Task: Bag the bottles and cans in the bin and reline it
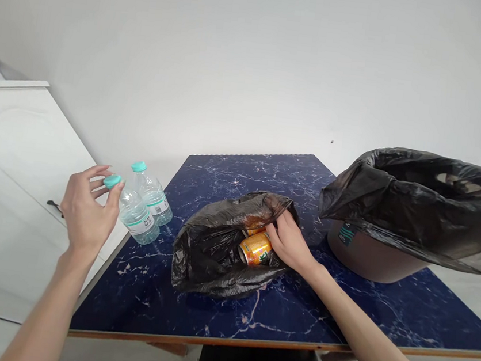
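Note:
Two clear plastic bottles with turquoise caps stand side by side at the table's left edge. At the front bottle [138, 221], my left hand [92, 204] has its thumb and fingers curled around the cap. The rear bottle [152, 193] is just beyond it, untouched. A black plastic bag [209, 258] lies mid-table, its mouth facing me. Inside it is an orange drink can [256, 248], with part of a second orange can showing behind. My right hand [288, 241] grips the bag's rim on the right, close to the cans; its fingertips are partly hidden by the film.
At the right stands a brownish bin [375, 256] lined with a large black bag [430, 196] that hangs over its rim. The blue marbled table [241, 175] meets a white wall behind. A white cabinet [19, 178] with dark handles stands at the left.

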Demonstrator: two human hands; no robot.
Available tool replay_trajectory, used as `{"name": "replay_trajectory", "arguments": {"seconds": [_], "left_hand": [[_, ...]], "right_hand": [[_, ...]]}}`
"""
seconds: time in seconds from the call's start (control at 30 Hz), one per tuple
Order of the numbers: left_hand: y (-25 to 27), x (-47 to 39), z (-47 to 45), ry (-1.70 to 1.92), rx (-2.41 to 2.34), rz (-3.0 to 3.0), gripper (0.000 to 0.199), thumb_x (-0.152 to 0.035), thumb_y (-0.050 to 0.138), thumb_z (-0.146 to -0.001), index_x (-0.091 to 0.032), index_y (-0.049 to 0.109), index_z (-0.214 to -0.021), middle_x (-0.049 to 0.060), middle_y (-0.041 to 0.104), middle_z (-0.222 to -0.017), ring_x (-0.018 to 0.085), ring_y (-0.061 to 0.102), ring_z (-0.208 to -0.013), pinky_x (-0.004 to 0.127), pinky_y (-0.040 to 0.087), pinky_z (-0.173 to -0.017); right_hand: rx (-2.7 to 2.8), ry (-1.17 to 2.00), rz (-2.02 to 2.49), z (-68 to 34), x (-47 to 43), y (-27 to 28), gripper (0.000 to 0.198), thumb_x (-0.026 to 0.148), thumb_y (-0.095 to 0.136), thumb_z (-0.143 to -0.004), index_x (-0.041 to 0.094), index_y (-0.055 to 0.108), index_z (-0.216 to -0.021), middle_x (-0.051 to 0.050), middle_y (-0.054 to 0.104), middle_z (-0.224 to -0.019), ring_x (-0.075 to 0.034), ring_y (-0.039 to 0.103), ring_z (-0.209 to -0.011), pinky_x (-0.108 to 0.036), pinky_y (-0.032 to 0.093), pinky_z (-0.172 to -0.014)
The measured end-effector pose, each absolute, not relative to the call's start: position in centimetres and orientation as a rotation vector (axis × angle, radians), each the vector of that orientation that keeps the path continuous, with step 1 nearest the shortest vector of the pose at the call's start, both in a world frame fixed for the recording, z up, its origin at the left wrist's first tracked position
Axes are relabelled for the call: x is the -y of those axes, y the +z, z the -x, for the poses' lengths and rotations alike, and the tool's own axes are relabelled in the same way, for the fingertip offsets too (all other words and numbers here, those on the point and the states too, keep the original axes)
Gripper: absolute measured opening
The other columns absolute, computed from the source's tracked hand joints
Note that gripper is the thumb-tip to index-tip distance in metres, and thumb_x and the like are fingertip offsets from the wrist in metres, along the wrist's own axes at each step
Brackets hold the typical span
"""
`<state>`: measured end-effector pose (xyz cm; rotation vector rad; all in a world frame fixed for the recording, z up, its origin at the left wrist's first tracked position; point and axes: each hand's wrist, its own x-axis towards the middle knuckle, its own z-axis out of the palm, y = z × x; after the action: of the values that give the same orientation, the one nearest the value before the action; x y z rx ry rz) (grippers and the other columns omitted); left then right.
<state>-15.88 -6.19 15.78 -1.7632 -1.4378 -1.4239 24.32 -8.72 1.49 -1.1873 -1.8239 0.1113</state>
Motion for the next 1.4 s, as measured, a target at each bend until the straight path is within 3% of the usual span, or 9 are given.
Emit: {"name": "replay_trajectory", "arguments": {"seconds": [0.27,0.43,0.53,0.6,0.7,0.83,1.1,1.4], "left_hand": [[16.1,6.5,16.4,-1.273,1.558,1.802,0.052,-0.026,0.075,-0.092,-0.015,0.061,-0.141,0.013,0.068,-0.139,0.026,0.077,-0.109,0.05,0.06,-0.107],[16.9,7.9,14.5,-1.267,1.193,1.725,0.048,-0.03,0.078,-0.089,-0.014,0.063,-0.131,0.018,0.062,-0.138,0.036,0.057,-0.139,0.055,0.053,-0.115],[17.2,11.0,11.0,-1.337,0.884,1.745,0.026,-0.025,0.076,-0.089,-0.022,0.064,-0.113,0.009,0.069,-0.11,0.032,0.068,-0.117,0.052,0.058,-0.102],[17.1,13.7,8.0,-1.188,0.868,2.203,0.019,-0.018,0.067,-0.097,-0.028,0.063,-0.113,0.002,0.072,-0.102,0.023,0.073,-0.099,0.041,0.061,-0.094],[15.8,16.8,3.4,-0.541,0.959,2.884,0.029,-0.023,0.052,-0.11,-0.033,0.058,-0.137,0.002,0.074,-0.129,0.022,0.072,-0.119,0.039,0.06,-0.102],[12.6,16.6,-0.5,-0.228,1.03,3.003,0.046,-0.014,0.041,-0.111,-0.026,0.046,-0.155,0.009,0.064,-0.152,0.029,0.065,-0.136,0.047,0.056,-0.111],[9.5,12.9,-2.6,-0.301,1.216,2.975,0.058,-0.038,0.063,-0.107,-0.023,0.041,-0.158,0.016,0.06,-0.157,0.036,0.061,-0.141,0.053,0.051,-0.115],[7.5,12.2,-3.5,-0.429,1.493,2.887,0.06,-0.038,0.08,-0.093,-0.022,0.054,-0.145,0.015,0.073,-0.138,0.04,0.071,-0.126,0.056,0.057,-0.107]], "right_hand": [[1.83,0.066,1.205,-24.5,8.8,1.2,0.039,0.034,0.039,-0.111,0.019,0.063,-0.137,-0.018,0.068,-0.131,-0.036,0.06,-0.132,-0.06,0.048,-0.116],[1.809,0.039,1.219,-24.6,8.7,0.7,0.034,0.033,0.043,-0.109,0.02,0.068,-0.128,-0.018,0.071,-0.121,-0.037,0.064,-0.123,-0.059,0.052,-0.11],[1.798,0.028,1.218,-24.6,8.7,0.7,0.033,0.031,0.043,-0.108,0.021,0.068,-0.126,-0.017,0.072,-0.122,-0.037,0.065,-0.121,-0.058,0.053,-0.109],[1.798,0.024,1.216,-24.6,8.7,0.7,0.032,0.03,0.043,-0.109,0.021,0.068,-0.124,-0.016,0.073,-0.12,-0.036,0.066,-0.118,-0.056,0.054,-0.107],[1.81,0.022,1.209,-24.7,8.8,0.8,0.03,0.029,0.043,-0.109,0.021,0.069,-0.121,-0.015,0.074,-0.118,-0.034,0.067,-0.117,-0.053,0.054,-0.106],[1.824,0.023,1.216,-24.9,8.8,0.9,0.028,0.03,0.044,-0.109,0.02,0.069,-0.117,-0.016,0.074,-0.117,-0.034,0.068,-0.114,-0.051,0.056,-0.103],[1.885,0.054,1.218,-24.9,8.7,1.2,0.026,0.029,0.044,-0.11,0.021,0.069,-0.108,-0.014,0.075,-0.112,-0.032,0.069,-0.106,-0.047,0.057,-0.096],[1.912,0.063,1.223,-24.9,8.7,1.3,0.029,0.032,0.047,-0.109,0.02,0.073,-0.114,-0.016,0.077,-0.118,-0.035,0.07,-0.113,-0.052,0.055,-0.103]]}}
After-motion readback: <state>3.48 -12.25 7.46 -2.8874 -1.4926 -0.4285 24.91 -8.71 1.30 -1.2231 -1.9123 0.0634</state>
